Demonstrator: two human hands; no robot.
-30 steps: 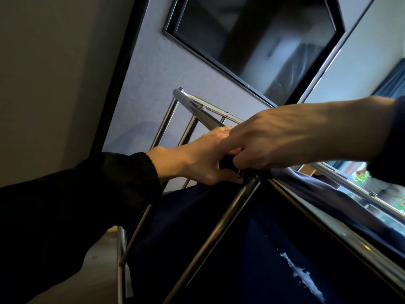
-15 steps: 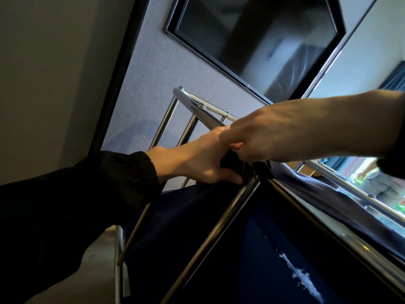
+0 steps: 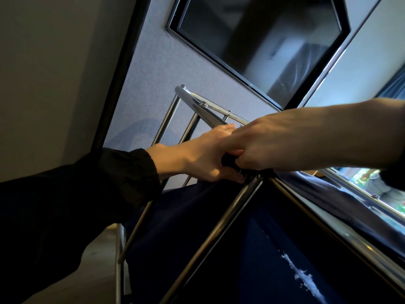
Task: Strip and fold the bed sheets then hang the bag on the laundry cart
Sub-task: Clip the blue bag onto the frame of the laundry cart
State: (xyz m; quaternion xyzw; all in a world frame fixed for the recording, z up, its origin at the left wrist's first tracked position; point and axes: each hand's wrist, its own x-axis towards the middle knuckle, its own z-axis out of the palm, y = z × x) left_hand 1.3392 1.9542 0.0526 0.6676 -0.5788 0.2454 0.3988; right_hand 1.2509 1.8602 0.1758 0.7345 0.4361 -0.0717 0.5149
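No words or numbers can be read here. The TV (image 3: 258,34) on the far wall has a tiny mark (image 3: 250,85) on its lower frame, but it is too small to read. The dark bag (image 3: 230,270) has a white patch (image 3: 303,276) near the right. It is just a rough smear, not letters.
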